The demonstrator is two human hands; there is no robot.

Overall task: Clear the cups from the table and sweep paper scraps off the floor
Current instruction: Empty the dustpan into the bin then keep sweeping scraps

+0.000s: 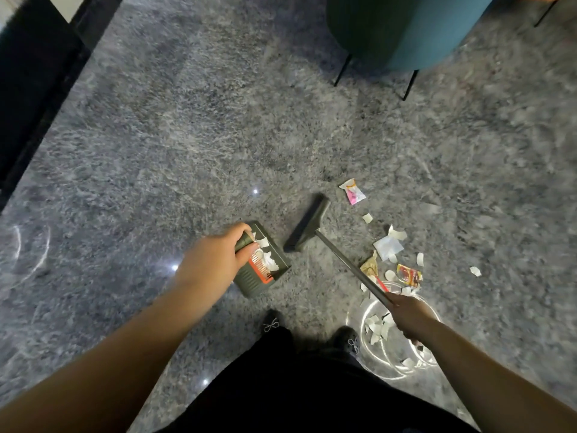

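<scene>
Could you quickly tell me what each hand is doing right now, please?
Left hand: grips the handle of the dark green plastic dustpan.
Right hand: fingers curled round the long grey broom handle.

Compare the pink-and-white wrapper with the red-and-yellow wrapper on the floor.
The pink-and-white wrapper lies alone beyond the broom head; the red-and-yellow wrapper lies nearer the person, among white paper scraps. The first is mostly white with a pink patch; the second is red and yellow all over. Both lie unswept on the grey floor, right of the dustpan.
</scene>
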